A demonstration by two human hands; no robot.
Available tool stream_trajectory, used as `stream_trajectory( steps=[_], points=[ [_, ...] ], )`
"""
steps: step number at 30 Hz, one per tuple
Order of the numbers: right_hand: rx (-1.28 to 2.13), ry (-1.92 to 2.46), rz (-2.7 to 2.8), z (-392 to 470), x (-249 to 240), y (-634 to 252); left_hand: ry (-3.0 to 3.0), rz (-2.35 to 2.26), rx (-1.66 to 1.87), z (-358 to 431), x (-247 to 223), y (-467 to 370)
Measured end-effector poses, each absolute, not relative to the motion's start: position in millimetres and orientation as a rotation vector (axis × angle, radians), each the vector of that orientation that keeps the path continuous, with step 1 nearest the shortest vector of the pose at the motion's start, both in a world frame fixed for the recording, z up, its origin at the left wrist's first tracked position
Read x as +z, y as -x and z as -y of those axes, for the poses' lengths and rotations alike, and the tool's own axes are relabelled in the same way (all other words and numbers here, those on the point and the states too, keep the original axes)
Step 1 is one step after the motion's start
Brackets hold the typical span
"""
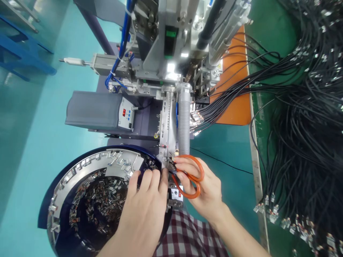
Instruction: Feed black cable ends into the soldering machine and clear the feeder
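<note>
- Head view: the right hand (pixel 205 185) grips orange-handled scissors (pixel 197 181), its fingers curled about the loops.
- The scissors lie on the fingertip side of that hand, dark end pointing at the lower part of the metal rail (pixel 168 121).
- The left hand (pixel 146 205) reaches across the feeder bowl (pixel 44 214), fingers bent and near together, index fingertip at the rail, just beside the scissors' dark end; whether it pinches anything, I cannot tell.

Turquoise floor (pixel 32 150), blue stool (pixel 29 53) far left
</note>
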State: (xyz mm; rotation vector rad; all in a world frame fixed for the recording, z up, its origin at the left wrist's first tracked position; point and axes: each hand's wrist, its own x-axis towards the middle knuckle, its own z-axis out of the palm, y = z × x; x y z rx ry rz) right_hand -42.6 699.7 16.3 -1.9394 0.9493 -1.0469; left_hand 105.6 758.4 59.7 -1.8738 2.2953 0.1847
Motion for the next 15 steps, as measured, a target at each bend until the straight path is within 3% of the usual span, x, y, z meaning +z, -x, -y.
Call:
stream_trajectory(
  steps=[15],
  points=[
    [-1.041, 1.854, -0.989, -702.2, 23.7, 48.3, 1.877, -2.29, 0.211, -757.8, 62.4, -105.5]
  ],
)
